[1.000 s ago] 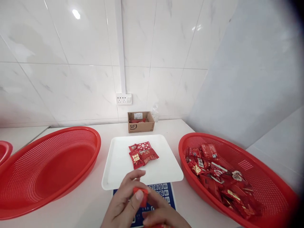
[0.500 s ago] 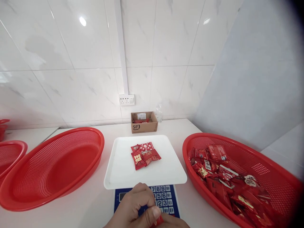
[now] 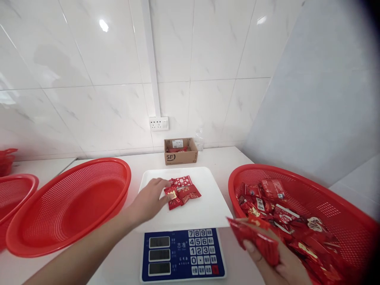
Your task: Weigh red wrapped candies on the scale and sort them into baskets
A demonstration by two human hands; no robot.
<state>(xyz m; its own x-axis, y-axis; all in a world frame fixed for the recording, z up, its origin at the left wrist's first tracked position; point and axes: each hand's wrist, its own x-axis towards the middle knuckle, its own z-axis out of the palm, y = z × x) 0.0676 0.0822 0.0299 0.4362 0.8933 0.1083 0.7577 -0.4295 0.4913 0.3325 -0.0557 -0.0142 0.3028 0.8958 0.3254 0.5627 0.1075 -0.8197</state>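
Several small red snack packets (image 3: 190, 192) with gold and white print lie in a pile on the white scale tray (image 3: 208, 213). My left hand (image 3: 151, 201) reaches in from the left, thumb and fingers apart at the near-left packet, touching its edge. At the lower right, my right hand (image 3: 276, 257) is closed around a shiny red packet (image 3: 258, 239), held between the scale and the right basket. Whether more than one packet is in that hand is hard to see. Below the tray shows the blue scale panel (image 3: 182, 255) with number keys and displays.
To the right, a red perforated basket (image 3: 335, 202) holds many red packets. A wide red basket (image 3: 89, 198) stands at left, beside another red basket (image 3: 18, 180). Behind the tray are a small cardboard box (image 3: 181, 157) and a clear plastic item (image 3: 199, 139) near the tiled wall.
My hands were together over the scale panel and have moved apart. The left went up to the packets on the tray; the right moved right with a red packet. The panel is now uncovered.
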